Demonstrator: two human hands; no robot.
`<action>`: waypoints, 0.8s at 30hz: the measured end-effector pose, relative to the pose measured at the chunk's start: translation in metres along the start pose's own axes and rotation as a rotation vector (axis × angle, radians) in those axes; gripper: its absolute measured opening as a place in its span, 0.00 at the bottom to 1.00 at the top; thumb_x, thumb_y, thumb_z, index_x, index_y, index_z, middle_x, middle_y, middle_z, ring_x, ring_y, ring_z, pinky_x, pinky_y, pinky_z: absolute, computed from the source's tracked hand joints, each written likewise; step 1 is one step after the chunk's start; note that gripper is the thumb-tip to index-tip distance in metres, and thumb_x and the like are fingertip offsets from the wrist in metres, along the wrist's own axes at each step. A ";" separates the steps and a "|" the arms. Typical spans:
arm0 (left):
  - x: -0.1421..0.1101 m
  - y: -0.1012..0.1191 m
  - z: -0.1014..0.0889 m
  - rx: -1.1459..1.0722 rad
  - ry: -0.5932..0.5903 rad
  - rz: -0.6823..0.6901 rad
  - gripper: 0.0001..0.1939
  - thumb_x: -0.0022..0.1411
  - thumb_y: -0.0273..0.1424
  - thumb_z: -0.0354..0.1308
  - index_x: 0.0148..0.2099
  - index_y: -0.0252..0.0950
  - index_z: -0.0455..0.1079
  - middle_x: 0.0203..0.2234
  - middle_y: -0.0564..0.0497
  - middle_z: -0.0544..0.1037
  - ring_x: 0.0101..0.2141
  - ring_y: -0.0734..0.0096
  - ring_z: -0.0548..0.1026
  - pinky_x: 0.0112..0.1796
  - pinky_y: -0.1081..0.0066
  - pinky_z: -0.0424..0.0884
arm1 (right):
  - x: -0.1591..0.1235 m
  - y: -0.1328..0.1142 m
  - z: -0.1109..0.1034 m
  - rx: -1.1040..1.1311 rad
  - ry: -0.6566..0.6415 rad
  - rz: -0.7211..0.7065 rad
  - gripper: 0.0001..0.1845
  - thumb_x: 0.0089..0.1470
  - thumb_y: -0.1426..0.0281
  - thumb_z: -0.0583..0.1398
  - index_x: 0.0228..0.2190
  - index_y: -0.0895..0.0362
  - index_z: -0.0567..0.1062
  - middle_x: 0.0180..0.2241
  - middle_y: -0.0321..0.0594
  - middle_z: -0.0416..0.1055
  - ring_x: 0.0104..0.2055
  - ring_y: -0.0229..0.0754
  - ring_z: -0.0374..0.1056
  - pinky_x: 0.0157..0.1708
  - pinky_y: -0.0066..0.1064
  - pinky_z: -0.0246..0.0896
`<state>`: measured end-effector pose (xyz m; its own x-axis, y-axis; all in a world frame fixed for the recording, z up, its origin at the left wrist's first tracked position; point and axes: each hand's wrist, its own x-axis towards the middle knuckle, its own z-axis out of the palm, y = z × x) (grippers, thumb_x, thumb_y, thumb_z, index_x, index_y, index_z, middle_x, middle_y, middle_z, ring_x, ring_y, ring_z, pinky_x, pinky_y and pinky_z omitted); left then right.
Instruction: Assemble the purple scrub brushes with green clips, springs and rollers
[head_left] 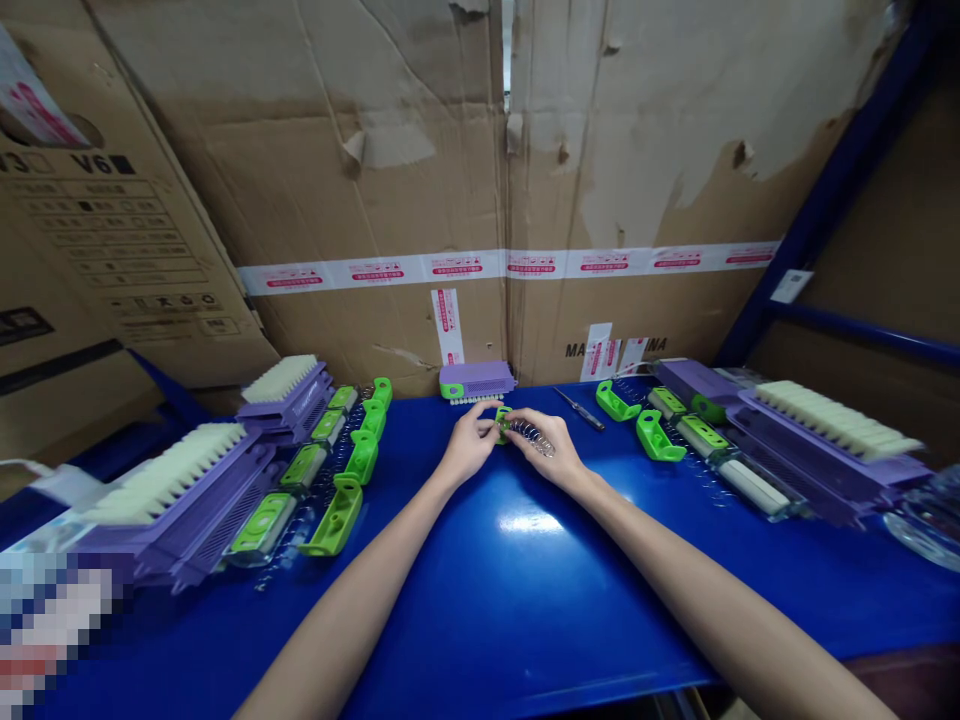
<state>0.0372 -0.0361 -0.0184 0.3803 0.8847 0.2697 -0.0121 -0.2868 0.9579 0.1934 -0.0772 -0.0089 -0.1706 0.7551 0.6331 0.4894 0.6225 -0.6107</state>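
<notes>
Above the middle of the blue table, my left hand point(471, 441) is closed round the edge of a small green plastic piece point(502, 420). Most of that piece is hidden by fingers. My right hand point(553, 456), also closed, holds a metal coil spring point(534, 438) that runs along its palm, with one end against the green piece. Just behind the hands, a purple brush point(478, 379) with a green end lies bristles down. A slim screwdriver-like tool point(579, 409) rests to the right of my right hand.
Purple brush parts point(180, 500) with pale bristles, green-topped clear pieces point(262, 528), springs and green brackets point(335, 520) line the left side. Similar brush parts point(832, 430) and green brackets point(660, 438) lie on the right. Cardboard point(375, 200) walls the back; a blue post point(825, 190) stands right.
</notes>
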 end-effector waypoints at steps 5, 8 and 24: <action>0.001 -0.002 0.000 0.025 0.002 0.010 0.19 0.55 0.30 0.57 0.50 0.34 0.63 0.25 0.52 0.77 0.30 0.70 0.77 0.36 0.69 0.73 | 0.001 -0.001 0.000 -0.048 0.017 -0.025 0.08 0.55 0.68 0.58 0.37 0.54 0.74 0.37 0.41 0.76 0.38 0.44 0.72 0.39 0.34 0.65; 0.001 -0.002 -0.001 0.035 0.014 0.006 0.19 0.56 0.30 0.57 0.50 0.34 0.64 0.25 0.52 0.77 0.29 0.69 0.77 0.36 0.68 0.73 | 0.002 0.002 0.002 -0.017 0.032 -0.004 0.08 0.55 0.68 0.58 0.37 0.54 0.74 0.37 0.41 0.76 0.39 0.43 0.72 0.40 0.33 0.65; 0.000 0.003 -0.002 -0.028 0.009 -0.026 0.21 0.55 0.36 0.60 0.48 0.32 0.65 0.22 0.51 0.77 0.26 0.66 0.78 0.32 0.67 0.75 | 0.003 0.020 0.007 -0.062 0.018 -0.086 0.12 0.50 0.75 0.60 0.38 0.52 0.74 0.37 0.38 0.75 0.39 0.42 0.69 0.41 0.34 0.63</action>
<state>0.0357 -0.0360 -0.0150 0.3729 0.8948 0.2456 -0.0284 -0.2535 0.9669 0.1968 -0.0612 -0.0223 -0.1989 0.6949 0.6911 0.5256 0.6708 -0.5232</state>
